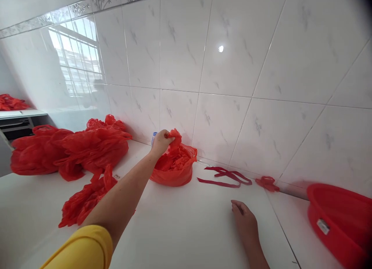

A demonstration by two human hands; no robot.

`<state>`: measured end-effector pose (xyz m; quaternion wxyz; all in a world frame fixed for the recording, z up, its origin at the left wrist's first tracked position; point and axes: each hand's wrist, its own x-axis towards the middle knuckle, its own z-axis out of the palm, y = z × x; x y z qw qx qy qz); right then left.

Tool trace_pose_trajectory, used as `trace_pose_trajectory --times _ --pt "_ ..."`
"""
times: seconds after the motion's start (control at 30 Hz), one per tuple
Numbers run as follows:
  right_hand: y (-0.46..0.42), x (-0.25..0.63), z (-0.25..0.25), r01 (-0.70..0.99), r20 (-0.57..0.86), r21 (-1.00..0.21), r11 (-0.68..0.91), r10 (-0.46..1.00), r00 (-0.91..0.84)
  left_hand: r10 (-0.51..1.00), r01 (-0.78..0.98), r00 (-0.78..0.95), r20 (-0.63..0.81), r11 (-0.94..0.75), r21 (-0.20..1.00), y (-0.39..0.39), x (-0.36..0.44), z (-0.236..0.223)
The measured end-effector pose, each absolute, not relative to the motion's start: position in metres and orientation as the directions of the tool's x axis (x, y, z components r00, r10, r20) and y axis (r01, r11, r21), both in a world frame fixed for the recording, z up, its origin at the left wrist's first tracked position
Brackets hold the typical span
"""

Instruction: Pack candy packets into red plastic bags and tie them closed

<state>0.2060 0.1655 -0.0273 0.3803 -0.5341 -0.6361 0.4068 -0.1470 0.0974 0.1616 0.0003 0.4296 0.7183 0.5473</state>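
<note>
My left hand (162, 142) reaches over a red bag (174, 178) standing with its mouth open against the tiled wall. Its thumb and fingers pinch a thin, crinkled red piece (175, 138), raised just above the bag's mouth. More crumpled red pieces (176, 160) fill the bag. My right hand (243, 216) hovers low over the white tabletop (192, 226), or rests on it; I cannot tell which. Its fingers are loosely bent, a little apart, with nothing visible in them. Dark red ribbon strips (226, 175) lie beyond it, near the wall.
Bulging red bags (95, 145) are heaped at the left, with a smaller crumpled red bag (84, 201) beside my left forearm. A blue-capped bottle (154, 135) is partly hidden behind my left hand. Rightward are a small red bundle (267, 183) and a red plastic basin (334, 222).
</note>
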Motion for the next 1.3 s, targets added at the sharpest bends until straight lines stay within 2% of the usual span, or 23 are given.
trace_pose_trajectory --times 0.1,0.13,0.27,0.33,0.4,0.47,0.53,0.73,0.93,1.13,1.3 --pt "0.164 0.204 -0.026 0.344 0.069 -0.932 0.114 0.988 -0.140 0.567 0.643 -0.566 0.598 -0.150 0.751 0.080 -0.102 0.158" --pt "0.163 0.203 -0.025 0.323 0.077 -0.939 0.119 0.987 -0.142 0.519 0.677 -0.480 0.708 -0.294 0.675 0.074 -0.084 0.150" --pt "0.154 0.198 -0.022 0.174 0.066 -0.980 0.102 0.977 -0.201 0.549 0.722 -0.166 0.819 -0.498 0.480 0.054 -0.010 0.091" --pt "0.147 0.198 -0.018 -0.010 0.057 -0.998 0.057 0.946 -0.320 0.600 0.707 0.027 0.799 -0.577 0.409 0.049 0.020 0.055" --pt "0.140 0.200 -0.014 -0.193 0.094 -0.981 0.012 0.901 -0.423 0.644 0.753 0.272 0.715 -0.605 0.259 0.047 0.040 0.022" --pt "0.136 0.203 -0.012 -0.290 0.105 -0.956 -0.044 0.872 -0.478 0.673 0.768 0.379 0.636 -0.612 0.189 0.047 0.052 -0.001" --pt "0.137 0.206 -0.012 -0.320 0.067 -0.940 -0.115 0.860 -0.505 0.686 0.765 0.421 0.593 -0.620 0.175 0.048 0.057 -0.014" --pt "0.149 0.207 -0.025 -0.445 0.000 -0.869 -0.217 0.898 -0.439 0.809 0.846 0.344 0.477 -0.487 0.216 0.044 0.048 -0.012" --pt "0.154 0.212 -0.028 -0.576 -0.042 -0.772 -0.271 0.925 -0.379 0.867 0.894 0.216 0.449 -0.360 0.266 0.038 0.036 -0.009" --pt "0.157 0.220 -0.026 -0.635 -0.051 -0.702 -0.323 0.912 -0.407 0.855 0.893 0.166 0.491 -0.342 0.293 0.036 0.027 0.000" --pt "0.153 0.217 -0.021 -0.661 -0.023 -0.670 -0.338 0.899 -0.437 0.837 0.938 -0.019 0.547 -0.175 0.300 0.046 0.010 -0.004"
